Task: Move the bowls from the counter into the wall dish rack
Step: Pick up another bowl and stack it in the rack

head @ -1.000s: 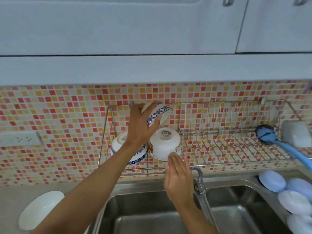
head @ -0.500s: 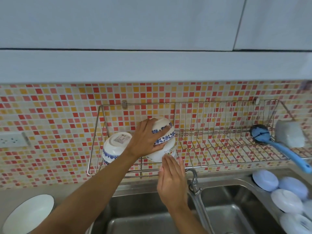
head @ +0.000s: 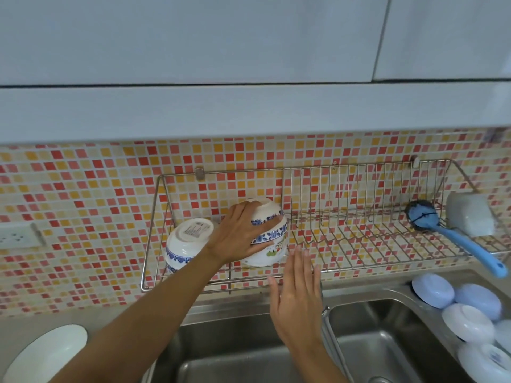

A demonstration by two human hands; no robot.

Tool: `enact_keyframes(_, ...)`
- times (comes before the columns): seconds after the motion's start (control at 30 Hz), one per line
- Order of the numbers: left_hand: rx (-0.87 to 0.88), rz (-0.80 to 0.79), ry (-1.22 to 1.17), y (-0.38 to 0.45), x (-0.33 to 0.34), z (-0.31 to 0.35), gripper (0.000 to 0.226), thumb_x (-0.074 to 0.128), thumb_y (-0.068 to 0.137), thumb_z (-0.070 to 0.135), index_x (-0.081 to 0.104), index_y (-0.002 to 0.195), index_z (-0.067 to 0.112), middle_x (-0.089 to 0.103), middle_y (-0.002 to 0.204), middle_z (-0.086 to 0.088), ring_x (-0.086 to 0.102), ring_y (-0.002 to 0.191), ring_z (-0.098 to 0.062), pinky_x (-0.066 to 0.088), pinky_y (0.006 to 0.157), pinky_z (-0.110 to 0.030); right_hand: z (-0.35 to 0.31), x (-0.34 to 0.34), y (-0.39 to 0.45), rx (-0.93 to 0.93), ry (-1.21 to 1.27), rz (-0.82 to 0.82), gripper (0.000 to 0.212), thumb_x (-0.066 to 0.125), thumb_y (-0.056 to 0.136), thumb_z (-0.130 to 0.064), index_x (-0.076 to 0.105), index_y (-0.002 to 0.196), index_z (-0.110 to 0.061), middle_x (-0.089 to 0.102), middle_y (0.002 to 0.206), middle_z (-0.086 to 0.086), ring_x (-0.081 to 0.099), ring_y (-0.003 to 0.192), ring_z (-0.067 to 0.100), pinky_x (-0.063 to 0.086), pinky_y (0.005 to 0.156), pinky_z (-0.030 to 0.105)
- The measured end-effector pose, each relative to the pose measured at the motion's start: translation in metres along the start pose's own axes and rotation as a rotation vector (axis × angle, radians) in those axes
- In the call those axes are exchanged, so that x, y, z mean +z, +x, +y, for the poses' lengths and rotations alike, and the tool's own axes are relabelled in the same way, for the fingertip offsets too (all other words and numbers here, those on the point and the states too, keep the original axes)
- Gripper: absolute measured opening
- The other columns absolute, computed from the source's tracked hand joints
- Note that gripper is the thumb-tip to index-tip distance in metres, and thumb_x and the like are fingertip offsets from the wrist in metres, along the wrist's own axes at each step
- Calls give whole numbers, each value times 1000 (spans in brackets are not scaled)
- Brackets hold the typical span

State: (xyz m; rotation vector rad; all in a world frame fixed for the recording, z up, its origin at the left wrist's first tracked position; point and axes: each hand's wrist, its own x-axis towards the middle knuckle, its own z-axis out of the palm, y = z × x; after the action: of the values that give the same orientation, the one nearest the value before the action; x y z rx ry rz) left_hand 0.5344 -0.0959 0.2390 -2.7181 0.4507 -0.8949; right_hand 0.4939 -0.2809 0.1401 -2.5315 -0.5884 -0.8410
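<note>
A: So, where does the blue-patterned bowl (head: pixel 269 217) sit?

B: In the left part of the wall dish rack (head: pixel 345 236), upside down, stacked on another upturned bowl with small coloured pictures (head: pixel 265 254). The left hand (head: pixel 239 236) covers it, the grip wrapped around its side, fingers curled over the blue band and the thumb side toward the foot.

A: And the right hand (head: pixel 297 294)?

B: Just below the rack's near rail, in front of the stacked pair. Its grip is spread flat, fingers straight and pointing up, holding nothing. The fingertips (head: pixel 297 251) reach near the lower bowl's rim; whether they touch it, I cannot tell.

A: Anything else in the rack?

B: Left of the stack another blue-rimmed bowl (head: pixel 185 246) lies tilted, its foot with a printed label facing the camera. At the far right a blue dish brush (head: pixel 453 233) lies with its head in the rack and its handle sticking out over the near rail, beside a pale upturned cup (head: pixel 470 217).

A: And on the surface (head: pixel 16 330)?

B: A white plate (head: pixel 45 352) lies at the near left corner. Right of the steel double sink (head: pixel 381 344), several pale blue and white bowls (head: pixel 467 308) sit upside down in a cluster. The wall behind the rack is a mosaic of red, orange and yellow tiles (head: pixel 83 189), with a white socket (head: pixel 19 237) at the left edge.
</note>
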Motion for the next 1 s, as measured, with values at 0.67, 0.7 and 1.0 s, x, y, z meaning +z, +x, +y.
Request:
enact_keyframes(0.67, -119, -229, -249, -20, -5, 21, 77, 52, 87, 59, 24, 150, 25, 30, 152, -3, 25, 140, -22, 25, 116, -43, 24, -14, 33, 25, -94, -71, 68, 18, 100, -53, 19, 148, -5, 30, 154, 13, 21, 145, 27, 10, 116, 45)
enact_keyframes(0.7, -160, -210, -292, -21, -7, 22, 71, 47, 90, 58, 26, 149, 26, 29, 154, 0, 24, 141, -20, 23, 117, -41, 23, -14, 32, 27, -95, -71, 67, 19, 100, -52, 20, 148, -5, 31, 154, 13, 24, 145, 28, 11, 117, 45)
enact_keyframes(1.0, -320, -278, -265, -59, -7, 47, 77, 15, 92, 66, -16, 150, 26, -22, 157, 4, -21, 144, -13, -8, 120, -36, 13, -10, 19, 60, -92, -109, 58, 18, 101, -42, 31, 150, -14, 31, 156, 6, 20, 147, 26, 1, 120, 50)
